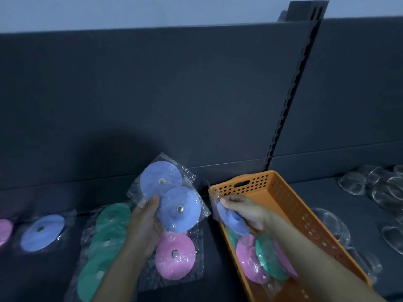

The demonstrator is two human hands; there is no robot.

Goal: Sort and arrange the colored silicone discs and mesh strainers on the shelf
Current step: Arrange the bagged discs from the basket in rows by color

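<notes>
My left hand (145, 223) holds two blue silicone discs (172, 198) in clear bags, raised above the shelf. My right hand (244, 211) pinches another bagged blue disc (232, 221) at the near-left rim of the orange perforated basket (290, 205). Inside the basket lie pink discs (248, 256) and a green disc (269, 256). On the shelf, a row of green discs (102, 243) lies left of my left arm. A pink disc (175, 256) lies below the held pair. Farther left rest a single blue disc (42, 233) and a pink disc (4, 232) at the frame edge.
The dark shelf board (218, 258) has a dark back panel (152, 94) and a slotted upright post (292, 83). Several clear dome-shaped pieces (379, 188) lie on the shelf right of the basket.
</notes>
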